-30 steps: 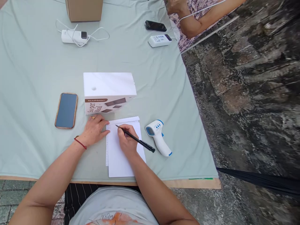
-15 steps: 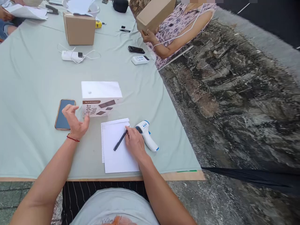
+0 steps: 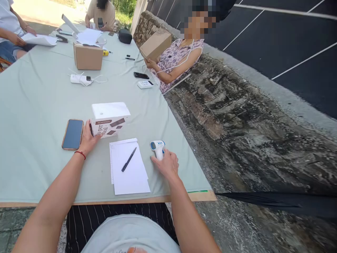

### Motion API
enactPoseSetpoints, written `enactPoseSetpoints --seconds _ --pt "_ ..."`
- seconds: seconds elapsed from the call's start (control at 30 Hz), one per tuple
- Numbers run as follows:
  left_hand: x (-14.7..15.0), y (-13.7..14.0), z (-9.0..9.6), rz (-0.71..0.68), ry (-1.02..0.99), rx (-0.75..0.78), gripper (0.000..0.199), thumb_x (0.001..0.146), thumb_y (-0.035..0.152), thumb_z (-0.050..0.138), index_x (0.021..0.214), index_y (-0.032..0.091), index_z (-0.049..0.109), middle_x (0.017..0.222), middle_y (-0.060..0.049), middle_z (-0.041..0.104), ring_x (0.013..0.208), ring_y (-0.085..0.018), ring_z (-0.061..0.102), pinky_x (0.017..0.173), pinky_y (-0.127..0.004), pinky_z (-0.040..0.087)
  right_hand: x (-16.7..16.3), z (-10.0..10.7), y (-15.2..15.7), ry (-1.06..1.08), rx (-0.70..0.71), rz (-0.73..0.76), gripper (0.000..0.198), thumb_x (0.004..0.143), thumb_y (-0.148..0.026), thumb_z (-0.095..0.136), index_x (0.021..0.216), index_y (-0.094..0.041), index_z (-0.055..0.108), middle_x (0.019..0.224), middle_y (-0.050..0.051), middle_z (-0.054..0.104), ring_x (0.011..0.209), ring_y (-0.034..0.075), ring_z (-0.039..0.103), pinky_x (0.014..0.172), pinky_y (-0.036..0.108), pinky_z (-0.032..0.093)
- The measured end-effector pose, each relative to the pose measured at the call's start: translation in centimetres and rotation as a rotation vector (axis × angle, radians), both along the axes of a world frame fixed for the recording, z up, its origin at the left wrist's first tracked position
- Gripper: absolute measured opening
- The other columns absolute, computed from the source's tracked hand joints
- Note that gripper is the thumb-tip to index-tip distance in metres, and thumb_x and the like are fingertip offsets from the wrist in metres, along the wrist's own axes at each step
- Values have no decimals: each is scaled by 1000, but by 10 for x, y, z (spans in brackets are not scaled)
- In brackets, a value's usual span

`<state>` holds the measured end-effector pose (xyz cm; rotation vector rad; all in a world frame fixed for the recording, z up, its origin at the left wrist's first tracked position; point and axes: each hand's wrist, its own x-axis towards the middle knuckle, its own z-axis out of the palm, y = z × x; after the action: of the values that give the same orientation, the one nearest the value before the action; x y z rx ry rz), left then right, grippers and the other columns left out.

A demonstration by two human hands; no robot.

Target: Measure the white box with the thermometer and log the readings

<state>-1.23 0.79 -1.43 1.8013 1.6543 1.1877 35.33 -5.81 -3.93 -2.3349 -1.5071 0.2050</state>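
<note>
White paper (image 3: pixel 131 184) is lying beneath a black pen (image 3: pixel 129 159), the right hand (image 3: pixel 168 163) is gripping the thermometer (image 3: pixel 158 149) beside the paper, the left hand (image 3: pixel 88 140), thumb and fingers apart, is touching the white box (image 3: pixel 112 109), and a cardboard box (image 3: pixel 88 59) is standing beyond.
</note>
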Motion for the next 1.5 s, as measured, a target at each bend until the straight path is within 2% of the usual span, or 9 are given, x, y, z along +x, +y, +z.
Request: enactPoseSetpoints --seconds 0.1,0.23,0.33,0.4,0.57,0.67,0.77,0.93,1.5 --pt "4 -6 6 50 -78 -36 76 77 42 73 140 17 40 122 -14 51 119 -28 52 102 -46 47 10 4 4 83 -84 -11 53 73 -43 58 118 -14 62 112 20 61 106 36 55 85 46 44" --pt "6 -13 12 84 -108 -67 59 85 53 60 130 16 52 104 -10 57 98 -24 57 90 -42 50 -3 19 12 407 -29 -33 38 70 -44 57 93 -16 65 82 8 64 78 25 57 71 36 43" --pt "3 -14 16 91 -101 -94 52 91 56 50 126 18 56 98 -10 59 92 -23 56 86 -39 49 -37 40 16 774 137 47 38 70 -58 57 75 -20 59 64 0 55 63 17 48 60 30 38" --pt "1 -14 17 69 -88 -88 52 92 57 46 126 18 56 100 -10 61 94 -24 56 86 -38 47 -68 57 20 1030 206 172 41 72 -62 59 68 -21 54 62 -1 51 60 14 44 56 28 35" --pt "-1 -13 16 30 -67 -75 52 94 59 41 125 20 56 104 -10 64 97 -26 58 87 -40 46 -138 88 34 1345 244 422 43 69 -63 68 71 -22 54 65 -3 49 59 12 40 55 26 33" --pt "-1 -12 13 20 -48 -62 51 94 57 41 125 19 56 105 -11 65 98 -26 58 88 -41 47 -161 87 43 1391 214 461 44 70 -64 69 73 -23 53 65 -4 47 59 12 38 55 26 32" --pt "-2 -10 11 6 -37 -49 50 94 56 42 125 19 56 105 -11 65 98 -26 58 88 -41 47 -170 79 49 1419 191 459 44 69 -63 70 74 -23 53 66 -5 45 60 12 37 55 26 32" --pt "-2 -8 10 1 -30 -63 49 93 54 45 124 19 57 102 -11 63 97 -26 59 85 -40 48 -167 74 53 1449 176 478 44 68 -62 73 74 -23 54 66 -5 45 62 12 36 57 27 31" --pt "-3 -9 12 -18 -58 -70 53 91 58 46 125 19 55 108 -12 63 102 -27 58 90 -43 48 -167 82 50 1399 147 490 48 66 -67 71 75 -22 57 68 -2 52 64 14 43 56 27 35"
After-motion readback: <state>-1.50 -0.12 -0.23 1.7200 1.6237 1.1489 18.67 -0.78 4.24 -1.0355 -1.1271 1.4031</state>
